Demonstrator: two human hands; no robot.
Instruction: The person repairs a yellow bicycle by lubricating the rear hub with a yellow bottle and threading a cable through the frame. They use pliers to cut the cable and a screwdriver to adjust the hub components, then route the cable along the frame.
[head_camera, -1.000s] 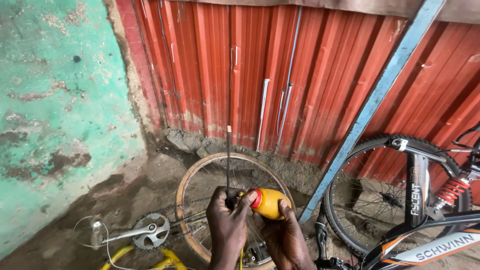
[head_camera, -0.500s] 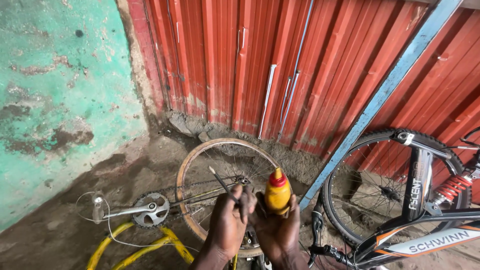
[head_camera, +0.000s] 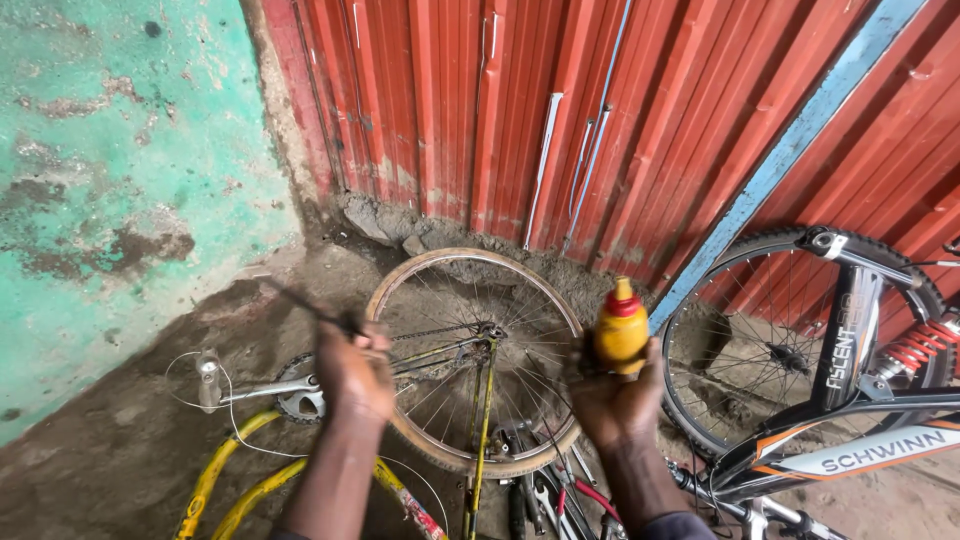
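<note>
The right hand (head_camera: 612, 395) is gripping a yellow squeeze bottle (head_camera: 621, 327) upright, its long axis vertical and its red nozzle pointing up toward the red corrugated metal wall (head_camera: 560, 110). The left hand (head_camera: 355, 370) is clenching a thin dark rod (head_camera: 305, 308) that is slanting up and to the left. Both are hovering over a bare bicycle wheel (head_camera: 475, 360) lying on the dirt, beside a yellow bicycle frame (head_camera: 215, 490).

The bare wheel (head_camera: 475, 360) lies on the ground in front of the corrugated wall (head_camera: 620, 110), with the left hand (head_camera: 352, 372) at its left edge and the right hand (head_camera: 612, 395), holding the bottle (head_camera: 621, 326), at its right edge. The crank (head_camera: 275, 390) lies left of the wheel, the tyred bicycle wheel (head_camera: 790, 340) stands to its right, and the spanners (head_camera: 535, 495) lie just in front of it.
</note>
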